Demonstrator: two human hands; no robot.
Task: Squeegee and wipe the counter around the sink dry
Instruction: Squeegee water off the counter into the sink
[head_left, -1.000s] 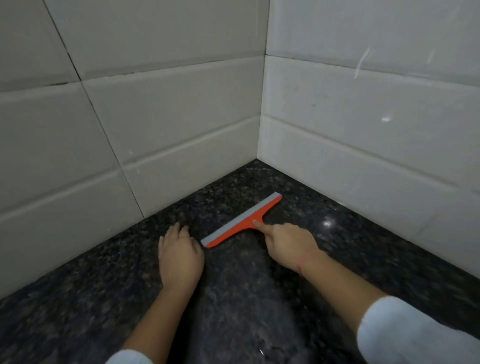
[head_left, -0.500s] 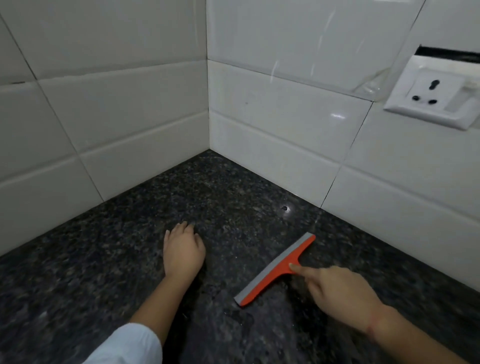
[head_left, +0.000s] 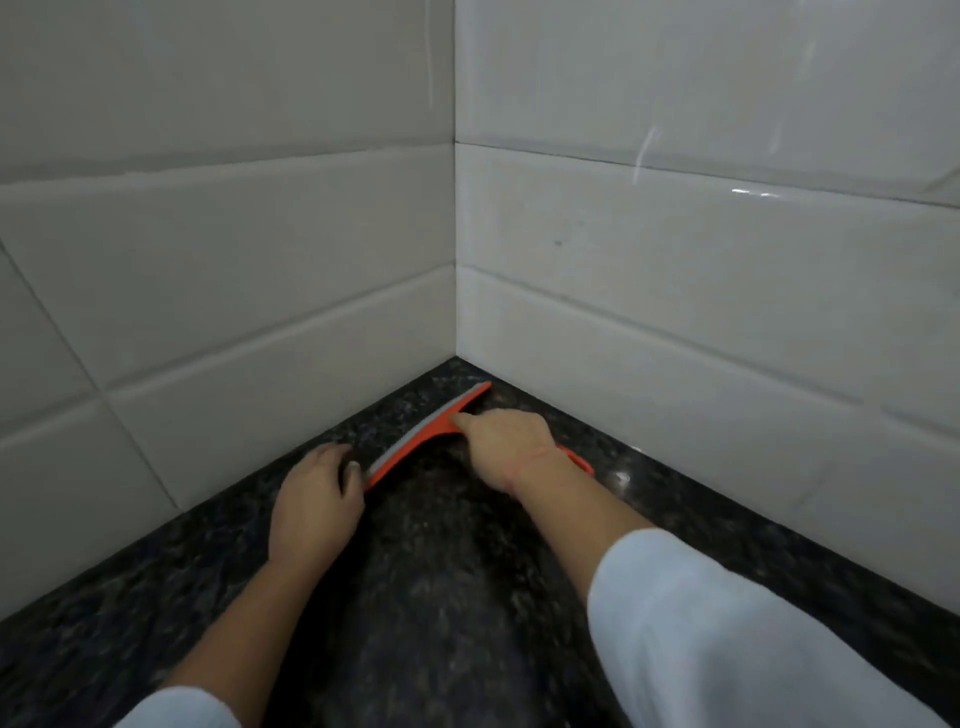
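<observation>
**Squeegee set deep in the tiled corner**

Two white tiled walls (head_left: 675, 291) meet at the far corner, boxing in the dark speckled granite counter (head_left: 441, 597); no sink shows. The orange squeegee (head_left: 415, 441) lies diagonally across that corner, grey blade toward the walls, probably so a pull brings water out from the far edge. The right hand (head_left: 506, 444) is closed round its handle, forefinger pressing the crossbar. The left hand (head_left: 311, 506) rests on the counter, fingers curled, holding nothing, just beside the blade's near end, likely as a brace.

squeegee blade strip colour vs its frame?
Grey blade strip on an orange squeegee frame, seen in the head view, the only view.
</observation>
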